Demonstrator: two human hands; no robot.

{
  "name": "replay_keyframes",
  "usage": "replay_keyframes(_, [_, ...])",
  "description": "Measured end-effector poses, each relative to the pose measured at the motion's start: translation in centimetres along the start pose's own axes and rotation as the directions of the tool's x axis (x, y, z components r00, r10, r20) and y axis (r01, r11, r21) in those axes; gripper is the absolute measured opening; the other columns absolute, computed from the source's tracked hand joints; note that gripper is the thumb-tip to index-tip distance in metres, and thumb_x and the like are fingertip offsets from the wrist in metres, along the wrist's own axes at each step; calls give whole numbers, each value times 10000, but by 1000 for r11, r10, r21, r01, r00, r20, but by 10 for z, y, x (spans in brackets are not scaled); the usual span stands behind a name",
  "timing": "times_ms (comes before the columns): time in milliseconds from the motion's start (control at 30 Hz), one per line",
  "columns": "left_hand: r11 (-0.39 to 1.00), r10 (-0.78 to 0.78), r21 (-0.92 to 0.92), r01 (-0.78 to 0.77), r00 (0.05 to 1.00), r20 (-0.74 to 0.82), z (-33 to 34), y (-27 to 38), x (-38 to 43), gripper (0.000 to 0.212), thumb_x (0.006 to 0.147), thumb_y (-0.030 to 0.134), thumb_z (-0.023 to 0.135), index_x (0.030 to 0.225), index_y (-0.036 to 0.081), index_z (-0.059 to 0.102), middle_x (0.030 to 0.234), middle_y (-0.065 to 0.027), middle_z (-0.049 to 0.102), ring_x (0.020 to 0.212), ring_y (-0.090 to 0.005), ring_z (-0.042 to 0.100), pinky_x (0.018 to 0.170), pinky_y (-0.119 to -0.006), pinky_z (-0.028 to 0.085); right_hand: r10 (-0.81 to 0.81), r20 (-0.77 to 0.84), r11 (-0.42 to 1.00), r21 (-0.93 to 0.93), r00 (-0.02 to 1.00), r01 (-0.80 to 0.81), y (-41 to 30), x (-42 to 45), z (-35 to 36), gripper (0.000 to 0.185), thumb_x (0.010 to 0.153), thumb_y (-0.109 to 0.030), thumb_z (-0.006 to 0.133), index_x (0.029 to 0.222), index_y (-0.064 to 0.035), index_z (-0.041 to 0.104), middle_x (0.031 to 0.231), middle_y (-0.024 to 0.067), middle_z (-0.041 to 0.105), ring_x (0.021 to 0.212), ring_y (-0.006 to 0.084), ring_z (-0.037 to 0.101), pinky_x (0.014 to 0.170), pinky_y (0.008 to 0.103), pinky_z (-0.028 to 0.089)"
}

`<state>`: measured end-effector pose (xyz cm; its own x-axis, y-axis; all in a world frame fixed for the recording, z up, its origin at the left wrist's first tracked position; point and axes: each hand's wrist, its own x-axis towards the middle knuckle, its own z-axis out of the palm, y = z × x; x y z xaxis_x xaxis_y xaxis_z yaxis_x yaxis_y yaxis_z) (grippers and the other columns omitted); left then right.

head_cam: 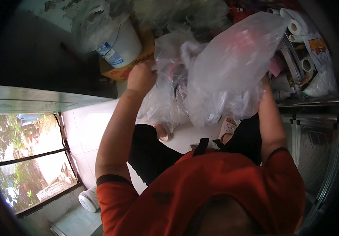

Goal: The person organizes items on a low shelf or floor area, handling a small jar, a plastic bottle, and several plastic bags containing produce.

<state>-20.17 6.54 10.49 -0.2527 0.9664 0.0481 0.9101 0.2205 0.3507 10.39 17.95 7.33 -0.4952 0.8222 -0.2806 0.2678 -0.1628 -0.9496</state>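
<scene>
A large clear plastic bag (231, 67), blurred and with something reddish showing through, spreads in front of me. My right hand (264, 84) is at its right edge, mostly hidden behind the film, so its grip cannot be told. My left hand (142, 75) has its fingers curled at the edge of a second clear plastic bag (168, 88), which hangs down over the floor. Just behind the left hand stands a cardboard box (118, 73) with red print, and a white plastic bucket (126, 44) with a wire handle and a blue label rests on it.
More crumpled plastic bags (175, 11) lie at the back. Rolls of white material (294, 27) and packets crowd a shelf at right, above a cabinet door (319, 147). A dark panel fills the upper left. Below it are a window (31, 159) and a white tub (89, 200). My sandalled feet are below the bags.
</scene>
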Motion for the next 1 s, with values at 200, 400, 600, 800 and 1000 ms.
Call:
replay_keyframes(200, [980, -187, 62, 190, 981, -50, -5, -42, -20, 321, 727, 335, 612, 869, 47, 613, 778, -169, 611, 752, -325, 590, 682, -384, 466, -13, -66, 1000, 6, 998, 14, 5, -7, -25, 354, 670, -237, 636, 952, -26, 605, 794, 51, 584, 631, 120, 514, 572, 252, 415])
replay_keyframes(400, [924, -381, 139, 357, 891, 249, 12, -91, -59, 838, 540, 456, 745, 1170, -1, 432, 1064, -206, 544, 992, -309, 522, 863, -341, 415, -29, -60, 999, -32, 998, 27, 6, -6, -28, 358, 667, -239, 640, 952, -26, 605, 782, 46, 582, 611, 115, 506, 555, 249, 409])
replay_keyframes(600, [790, -330, -254, 558, 736, 591, 29, -105, -83, 401, 725, 375, 643, 927, 31, 607, 775, -70, 625, 532, -138, 489, 487, -257, 410, -61, 13, 988, -141, 998, 63, -1, -10, -18, 362, 665, -241, 644, 953, -26, 604, 771, 42, 579, 592, 110, 497, 539, 247, 403])
replay_keyframes(800, [504, -379, -680, 533, 844, 380, 8, -34, 18, 346, 764, 359, 584, 765, 13, 589, 594, -46, 490, 518, -156, 440, 490, -340, 379, -180, 346, 934, -234, 921, 271, -22, -8, 65, 366, 663, -244, 648, 954, -27, 604, 760, 37, 576, 572, 106, 488, 523, 244, 397])
replay_keyframes(1000, [412, 46, -905, 107, 989, 138, -22, 0, 39, 302, 818, 209, 522, 986, -39, 554, 874, -128, 577, 724, -196, 544, 626, -306, 431, -142, 387, 984, -48, 911, 173, -15, 43, 141, 370, 660, -246, 652, 955, -27, 603, 749, 33, 573, 553, 101, 480, 506, 242, 391])
